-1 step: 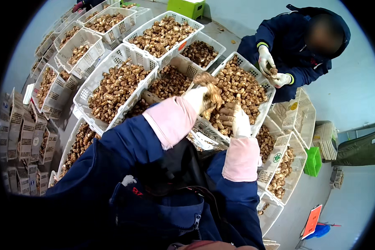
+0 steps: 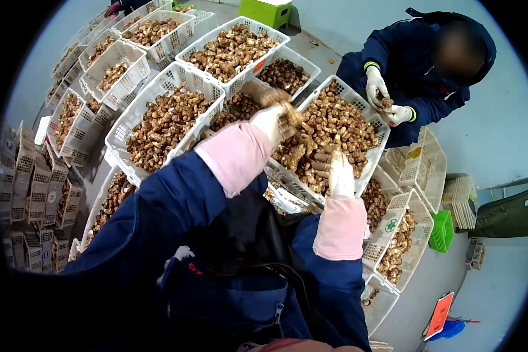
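Observation:
Both my hands wear whitish gloves with brown-stained fingers, below pink cuffs. My left hand [image 2: 271,124] is raised over the near left edge of a white crate [image 2: 374,159] heaped with brown mushrooms [image 2: 341,126]. Its fingers are closed around a few mushrooms [image 2: 275,97], somewhat smeared by motion. Low in the same crate, my right hand [image 2: 338,174] lies against the pile with its fingers stretched toward the left. A larger mushroom piece [image 2: 295,154] rests on the heap beside those fingertips.
Another mushroom-filled crate [image 2: 123,126] stands at left, and one more [image 2: 202,40] lies beyond. Across the crate, a co-worker [image 2: 413,70] in gloves holds a mushroom. Stacked crates [image 2: 41,176] line the far left. A green basket [image 2: 442,230] sits at right.
My left hand has moved up and slightly left with the mushrooms, away from my right hand. The right hand has shifted slightly lower on the pile.

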`<state>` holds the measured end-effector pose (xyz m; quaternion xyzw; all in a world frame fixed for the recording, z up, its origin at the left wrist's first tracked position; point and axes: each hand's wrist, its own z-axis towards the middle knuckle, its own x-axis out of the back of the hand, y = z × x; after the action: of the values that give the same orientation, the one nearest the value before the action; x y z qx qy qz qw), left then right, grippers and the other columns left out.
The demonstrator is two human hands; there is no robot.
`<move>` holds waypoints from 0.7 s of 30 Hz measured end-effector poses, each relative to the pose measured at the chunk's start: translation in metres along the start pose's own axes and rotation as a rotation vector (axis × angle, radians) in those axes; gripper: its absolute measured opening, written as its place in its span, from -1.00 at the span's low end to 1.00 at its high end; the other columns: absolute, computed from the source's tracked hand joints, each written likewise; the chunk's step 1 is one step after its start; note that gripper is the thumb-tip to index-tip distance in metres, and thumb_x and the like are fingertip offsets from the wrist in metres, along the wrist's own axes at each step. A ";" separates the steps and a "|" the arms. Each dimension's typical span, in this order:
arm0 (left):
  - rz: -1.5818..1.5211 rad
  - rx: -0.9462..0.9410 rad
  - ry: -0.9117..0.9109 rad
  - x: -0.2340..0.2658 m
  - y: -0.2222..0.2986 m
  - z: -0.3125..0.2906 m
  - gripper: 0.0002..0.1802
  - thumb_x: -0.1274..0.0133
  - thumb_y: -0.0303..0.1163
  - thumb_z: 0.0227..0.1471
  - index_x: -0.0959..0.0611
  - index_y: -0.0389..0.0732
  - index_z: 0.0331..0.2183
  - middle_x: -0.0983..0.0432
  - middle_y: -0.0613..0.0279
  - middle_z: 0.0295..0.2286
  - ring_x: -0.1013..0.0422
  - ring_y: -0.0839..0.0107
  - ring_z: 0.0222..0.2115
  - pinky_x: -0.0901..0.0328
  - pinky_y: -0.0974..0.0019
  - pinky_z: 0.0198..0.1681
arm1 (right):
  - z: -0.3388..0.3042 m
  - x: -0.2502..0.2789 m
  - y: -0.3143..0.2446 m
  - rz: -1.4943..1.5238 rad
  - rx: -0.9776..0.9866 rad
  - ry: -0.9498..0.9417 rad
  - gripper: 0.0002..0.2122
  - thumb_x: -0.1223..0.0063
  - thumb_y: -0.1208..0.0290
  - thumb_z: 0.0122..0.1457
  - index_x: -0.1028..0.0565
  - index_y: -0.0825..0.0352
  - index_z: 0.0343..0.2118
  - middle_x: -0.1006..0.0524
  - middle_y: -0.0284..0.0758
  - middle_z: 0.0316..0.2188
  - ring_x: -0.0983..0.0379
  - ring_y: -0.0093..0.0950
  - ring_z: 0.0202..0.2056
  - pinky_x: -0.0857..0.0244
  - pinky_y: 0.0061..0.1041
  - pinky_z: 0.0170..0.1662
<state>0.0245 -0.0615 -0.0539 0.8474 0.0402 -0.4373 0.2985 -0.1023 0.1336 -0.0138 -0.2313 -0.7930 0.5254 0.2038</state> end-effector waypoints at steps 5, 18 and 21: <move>0.076 -0.403 0.247 -0.005 0.135 0.047 -0.52 0.02 -0.17 0.18 -0.35 -0.20 0.05 -0.35 -0.08 -0.06 -0.36 0.06 -0.05 -0.36 0.08 -0.05 | 0.004 -0.013 0.004 0.075 0.093 -0.082 -0.60 0.17 0.17 0.32 -0.32 0.32 0.10 -0.56 -0.23 -0.26 -0.53 -0.48 -0.33 -0.40 -0.57 -0.30; 0.169 -0.115 -0.119 -0.028 -0.034 0.003 -0.69 0.12 -0.29 0.20 -0.50 -0.23 -0.08 -0.54 0.11 -0.20 -0.48 0.25 -0.20 -0.36 0.20 -0.13 | 0.010 -0.013 0.014 -0.117 0.082 -0.118 -0.62 0.05 0.30 0.27 -0.33 0.38 0.09 -0.51 -0.30 -0.17 -0.45 -0.58 -0.33 -0.31 -0.61 -0.24; 0.134 -0.138 -0.075 -0.018 -0.027 0.010 -0.71 0.12 -0.31 0.21 -0.49 -0.21 -0.08 -0.54 0.12 -0.19 -0.49 0.26 -0.21 -0.35 0.19 -0.12 | 0.017 -0.010 0.014 -0.162 0.044 -0.136 -0.62 0.06 0.34 0.27 -0.32 0.40 0.09 -0.48 -0.19 -0.06 -0.46 -0.52 -0.21 -0.31 -0.57 -0.10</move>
<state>-0.0025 -0.0414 -0.0569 0.8088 0.0022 -0.4437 0.3859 -0.1021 0.1199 -0.0334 -0.1258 -0.8095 0.5389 0.1961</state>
